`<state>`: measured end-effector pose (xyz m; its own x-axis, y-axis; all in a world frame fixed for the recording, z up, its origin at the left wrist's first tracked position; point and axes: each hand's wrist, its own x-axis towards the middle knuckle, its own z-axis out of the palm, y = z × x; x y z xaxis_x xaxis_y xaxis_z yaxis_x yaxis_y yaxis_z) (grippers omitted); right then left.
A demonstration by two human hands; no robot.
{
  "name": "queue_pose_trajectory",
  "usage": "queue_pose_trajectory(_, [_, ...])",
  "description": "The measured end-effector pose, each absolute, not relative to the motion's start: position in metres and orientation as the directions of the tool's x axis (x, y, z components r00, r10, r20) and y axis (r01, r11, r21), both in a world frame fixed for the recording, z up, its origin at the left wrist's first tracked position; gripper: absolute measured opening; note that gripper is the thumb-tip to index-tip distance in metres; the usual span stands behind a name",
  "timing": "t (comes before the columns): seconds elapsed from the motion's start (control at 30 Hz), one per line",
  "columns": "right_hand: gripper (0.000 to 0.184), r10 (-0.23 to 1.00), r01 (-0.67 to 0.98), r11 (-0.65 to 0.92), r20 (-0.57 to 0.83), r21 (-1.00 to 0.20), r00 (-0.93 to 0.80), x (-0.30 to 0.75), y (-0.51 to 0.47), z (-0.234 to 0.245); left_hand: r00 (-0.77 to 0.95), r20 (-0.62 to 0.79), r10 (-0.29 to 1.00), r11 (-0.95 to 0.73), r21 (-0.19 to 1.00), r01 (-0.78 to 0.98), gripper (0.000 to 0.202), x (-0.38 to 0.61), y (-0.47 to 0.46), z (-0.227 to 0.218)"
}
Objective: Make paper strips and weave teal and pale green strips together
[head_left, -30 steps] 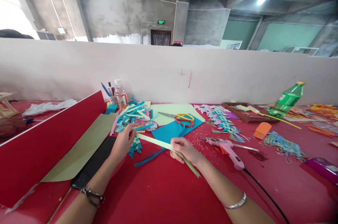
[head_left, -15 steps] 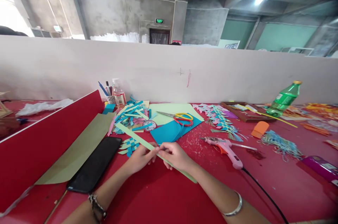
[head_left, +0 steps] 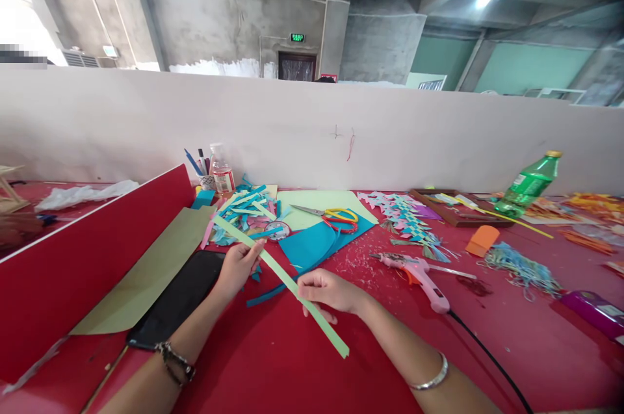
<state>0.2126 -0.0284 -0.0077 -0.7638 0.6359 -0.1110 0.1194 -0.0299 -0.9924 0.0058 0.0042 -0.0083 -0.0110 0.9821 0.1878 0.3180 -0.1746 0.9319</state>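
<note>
A long light green paper strip (head_left: 280,276) runs diagonally above the red table (head_left: 292,368). My left hand (head_left: 237,266) pinches it near its upper left part. My right hand (head_left: 325,291) is closed on it further down, with the lower end sticking out past my fingers. Under my left hand lies a small woven piece of blue and green strips, mostly hidden. A loose blue strip (head_left: 273,290) lies on the table below the green one.
A black phone (head_left: 178,300) and olive paper sheet (head_left: 151,271) lie to the left beside a red divider (head_left: 88,264). Behind are a pile of cut strips (head_left: 246,212), scissors (head_left: 329,214), blue and green sheets. A pink glue gun (head_left: 419,274) with cord and a green bottle (head_left: 529,183) sit right.
My hands, close together half a second ago, have moved apart along the green strip. The left went up and left, and the strip's lower end swung nearer me.
</note>
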Motion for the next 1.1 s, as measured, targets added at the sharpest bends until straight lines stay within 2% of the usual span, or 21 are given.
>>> queue_pose_trajectory(0.13, [0.025, 0.437, 0.156, -0.123, -0.195, -0.98, -0.878, 0.217, -0.027, -0.004, -0.111, 0.222, 0.969, -0.187, 0.946, 0.264, 0.045, 0.005, 0.002, -0.005])
queue_pose_trajectory(0.33, [0.022, 0.257, 0.226, -0.198, -0.273, -0.954, -0.927, 0.22, -0.026, -0.001, -0.158, 0.208, 0.965, -0.17, 0.96, 0.222, 0.044, 0.004, 0.003, -0.006])
queue_pose_trajectory(0.53, [0.03, -0.13, 0.407, -0.232, -0.387, -0.883, -0.913, 0.221, -0.026, 0.004, -0.287, 0.15, 0.946, -0.144, 0.989, 0.042, 0.038, -0.004, 0.008, -0.007])
queue_pose_trajectory(0.63, [0.027, -0.307, 0.433, -0.242, -0.355, -0.868, -0.883, 0.223, -0.024, 0.006, -0.304, 0.155, 0.94, -0.166, 0.986, -0.013, 0.037, -0.005, 0.01, -0.008])
queue_pose_trajectory(0.7, [0.024, -0.37, 0.408, -0.271, -0.297, -0.872, -0.88, 0.224, -0.023, 0.005, -0.291, 0.151, 0.945, -0.164, 0.986, -0.02, 0.036, -0.005, 0.01, -0.009])
queue_pose_trajectory(0.77, [0.029, -0.322, 0.348, -0.331, -0.242, -0.877, -0.915, 0.223, -0.022, 0.002, -0.252, 0.139, 0.958, -0.147, 0.989, -0.013, 0.036, -0.003, 0.009, -0.01])
queue_pose_trajectory(0.9, [0.052, 0.072, 0.131, -0.388, -0.172, -0.912, -0.982, 0.214, -0.024, -0.009, -0.15, 0.126, 0.981, -0.122, 0.992, 0.03, 0.035, 0.008, 0.0, -0.007])
queue_pose_trajectory(1.0, [0.047, 0.378, 0.014, -0.322, -0.142, -0.947, -0.915, 0.203, -0.028, -0.016, -0.126, 0.173, 0.977, -0.16, 0.981, 0.112, 0.037, 0.021, -0.01, -0.006])
queue_pose_trajectory(1.1, [0.039, 0.651, -0.064, -0.222, -0.099, -0.973, -0.753, 0.191, -0.034, -0.019, -0.127, 0.269, 0.955, -0.24, 0.949, 0.204, 0.037, 0.034, -0.019, -0.007])
